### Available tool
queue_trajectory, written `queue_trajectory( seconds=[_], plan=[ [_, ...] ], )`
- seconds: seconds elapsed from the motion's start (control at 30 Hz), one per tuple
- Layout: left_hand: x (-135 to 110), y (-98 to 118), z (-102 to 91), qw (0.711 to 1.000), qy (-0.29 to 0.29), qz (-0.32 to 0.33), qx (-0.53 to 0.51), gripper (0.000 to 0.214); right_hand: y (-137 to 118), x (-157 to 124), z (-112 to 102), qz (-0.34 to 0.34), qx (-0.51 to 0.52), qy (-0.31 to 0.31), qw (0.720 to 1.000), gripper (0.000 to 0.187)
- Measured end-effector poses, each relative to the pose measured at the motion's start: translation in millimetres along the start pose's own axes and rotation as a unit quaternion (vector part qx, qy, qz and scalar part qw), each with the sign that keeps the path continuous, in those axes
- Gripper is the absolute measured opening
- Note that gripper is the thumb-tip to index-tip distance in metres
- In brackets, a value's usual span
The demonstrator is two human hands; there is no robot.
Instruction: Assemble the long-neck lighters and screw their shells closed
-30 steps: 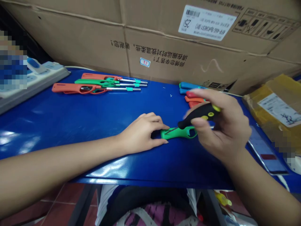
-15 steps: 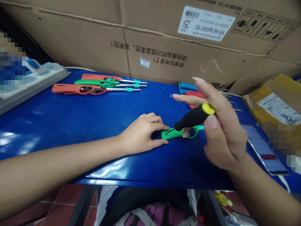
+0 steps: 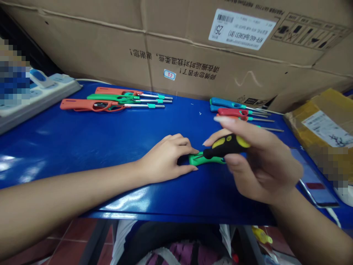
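A green lighter (image 3: 211, 160), long-nosed like the others here, lies on the blue table in front of me. My left hand (image 3: 171, 158) grips its left end between thumb and fingers. In my right hand (image 3: 259, 158) is a black and yellow screwdriver (image 3: 227, 145), its handle held between thumb and fingers. The screwdriver is tilted low, and its thin shaft reaches the lighter's left end by my left fingertips. Whether the tip sits in the slot there I cannot tell. My right hand hides the lighter's right part.
Orange and green lighters (image 3: 91, 105) lie at the back left, blue and red ones (image 3: 231, 112) at the back right. A cardboard box (image 3: 110, 48) stands behind. A power strip (image 3: 52, 92) is left; a phone (image 3: 317, 184) and taped parcel (image 3: 322, 117) are right.
My right hand has tilted the screwdriver lower and closed its raised fingers around the handle, shifting slightly right and down. My left hand and the lighter have stayed in place.
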State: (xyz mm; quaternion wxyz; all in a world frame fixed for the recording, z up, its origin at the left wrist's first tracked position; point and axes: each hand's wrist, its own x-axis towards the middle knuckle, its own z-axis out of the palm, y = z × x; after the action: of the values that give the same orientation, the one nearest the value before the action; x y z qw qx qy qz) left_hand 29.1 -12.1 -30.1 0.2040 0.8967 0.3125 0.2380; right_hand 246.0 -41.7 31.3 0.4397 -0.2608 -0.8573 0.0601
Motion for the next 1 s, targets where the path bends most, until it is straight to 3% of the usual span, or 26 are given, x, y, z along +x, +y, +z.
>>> queue_trajectory(
  seconds=[0.07,0.13,0.27,0.33,0.37,0.43,0.5,0.7,0.87,0.93,1.0],
  plan=[
    [0,0,0.5,1.0,0.002,0.002,-0.002,0.031,-2,2,0,-0.047,-0.062,0.014,0.997,0.06],
    [0,0,0.2,1.0,0.001,0.0,-0.003,0.03,-4,2,0,-0.019,-0.11,0.027,0.993,0.057],
    [1,1,-1.3,1.0,-0.004,-0.004,-0.005,0.031,-2,-4,2,0.099,0.014,0.013,0.995,0.054],
    [1,2,-1.6,1.0,-0.004,-0.004,-0.006,0.03,0,-5,2,0.056,0.073,0.02,0.996,0.061],
    [2,2,-1.6,1.0,-0.003,-0.005,-0.005,0.03,1,-4,2,0.067,0.033,0.036,0.997,0.06],
    [2,2,-1.3,1.0,-0.003,-0.007,-0.003,0.029,1,-1,2,0.017,-0.071,0.076,0.994,0.058],
    [2,2,-0.9,1.0,-0.005,-0.007,-0.001,0.03,2,2,1,0.007,-0.116,0.073,0.991,0.052],
    [1,0,1.5,1.0,-0.004,0.0,-0.002,0.029,13,1,10,0.063,0.041,-0.002,0.997,0.052],
    [-1,-2,3.3,1.0,0.014,0.011,0.006,0.034,18,2,16,0.058,-0.021,0.121,0.991,0.036],
    [0,-1,2.6,1.0,0.01,0.01,0.003,0.034,18,2,13,0.058,-0.021,0.105,0.993,0.03],
    [0,-1,1.7,1.0,0.002,0.008,0.0,0.034,18,2,9,0.067,0.018,0.052,0.996,0.035]
  ],
)
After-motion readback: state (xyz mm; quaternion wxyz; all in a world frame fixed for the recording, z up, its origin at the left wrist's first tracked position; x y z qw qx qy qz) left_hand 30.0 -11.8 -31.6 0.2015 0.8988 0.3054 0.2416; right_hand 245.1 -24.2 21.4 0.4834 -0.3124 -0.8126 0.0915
